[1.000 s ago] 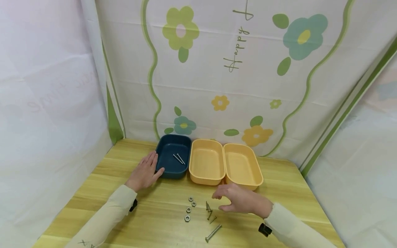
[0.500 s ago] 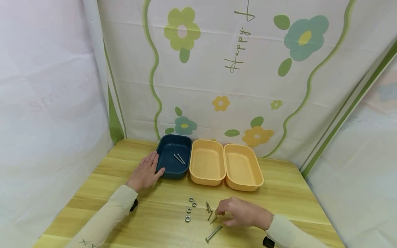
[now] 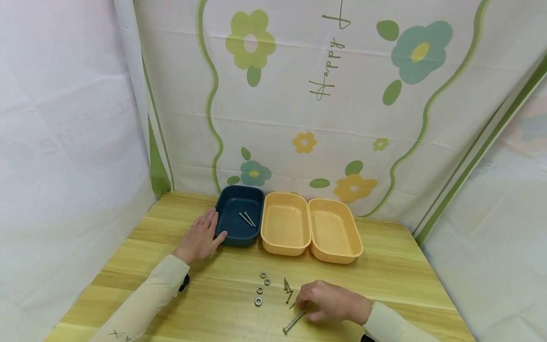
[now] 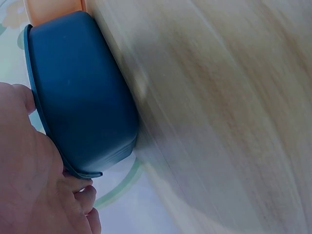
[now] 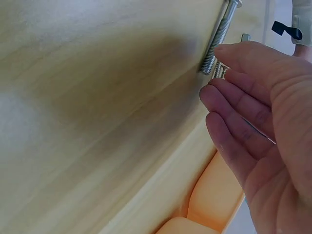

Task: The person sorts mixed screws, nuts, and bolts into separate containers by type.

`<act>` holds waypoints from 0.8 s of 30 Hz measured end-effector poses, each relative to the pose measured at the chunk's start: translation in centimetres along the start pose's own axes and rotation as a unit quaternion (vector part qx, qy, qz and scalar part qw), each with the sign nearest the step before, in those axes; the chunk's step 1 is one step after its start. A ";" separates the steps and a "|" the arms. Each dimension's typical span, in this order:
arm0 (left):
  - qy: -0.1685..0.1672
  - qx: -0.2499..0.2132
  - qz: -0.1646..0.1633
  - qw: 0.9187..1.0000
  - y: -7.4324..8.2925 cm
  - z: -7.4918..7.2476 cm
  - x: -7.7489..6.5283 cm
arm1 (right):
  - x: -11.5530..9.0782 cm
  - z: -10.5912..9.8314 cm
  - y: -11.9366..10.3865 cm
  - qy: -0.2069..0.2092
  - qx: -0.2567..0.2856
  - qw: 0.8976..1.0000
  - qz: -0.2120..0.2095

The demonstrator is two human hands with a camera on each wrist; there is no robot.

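My left hand (image 3: 198,239) rests against the left side and near corner of the dark blue box (image 3: 239,239), thumb at its near rim. Two screws (image 3: 246,219) lie inside that box. My right hand (image 3: 326,300) is low over the table, fingers bent, beside the threaded end of a long bolt (image 3: 293,323). Part of a small screw (image 3: 292,305) shows at its fingertips. In the right wrist view, the thumb (image 5: 243,54) stands apart from the fingers, its tip by the bolt (image 5: 218,41). Whether the fingertips touch the screw is hidden.
Two yellow boxes (image 3: 285,250) stand right of the blue one at the back. Several hex nuts (image 3: 259,289) lie mid-table, with several small screws (image 3: 287,285) to their right. A patterned cloth (image 3: 273,104) hangs behind the table (image 3: 222,304).
My right hand has come down and nearer to me, from beside the yellow boxes to the bolt and small screw. The left hand has stayed at the blue box.
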State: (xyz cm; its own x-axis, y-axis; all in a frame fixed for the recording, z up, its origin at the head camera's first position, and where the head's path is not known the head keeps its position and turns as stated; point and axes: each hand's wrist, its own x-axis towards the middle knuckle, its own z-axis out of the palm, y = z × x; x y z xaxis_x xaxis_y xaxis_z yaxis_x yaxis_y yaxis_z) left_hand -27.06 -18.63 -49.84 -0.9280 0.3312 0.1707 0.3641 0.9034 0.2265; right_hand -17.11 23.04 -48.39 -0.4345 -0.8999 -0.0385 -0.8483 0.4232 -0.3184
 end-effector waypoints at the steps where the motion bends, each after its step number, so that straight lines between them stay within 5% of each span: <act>1: -0.001 -0.001 0.000 1.000 0.0 0.0 0.0 | 0.0 0.0 0.0 -0.001 0.000 1.000 0.001; 16: -0.005 -0.006 0.000 1.000 0.0 0.0 -0.1 | 0.6 0.9 -0.4 -0.004 -0.012 1.000 -0.015; 24: 0.000 -0.005 0.001 1.000 -0.1 0.0 -0.2 | 0.9 1.3 -0.3 -0.023 0.024 0.999 -0.030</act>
State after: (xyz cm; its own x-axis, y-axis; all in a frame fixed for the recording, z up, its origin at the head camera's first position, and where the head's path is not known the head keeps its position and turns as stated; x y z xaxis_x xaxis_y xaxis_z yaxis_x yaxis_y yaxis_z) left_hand -26.95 -18.75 -49.87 -0.9275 0.3323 0.1712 0.3660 0.9004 0.2351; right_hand -16.87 21.94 -49.59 -0.3680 -0.9278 -0.0614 -0.8566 0.3639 -0.3658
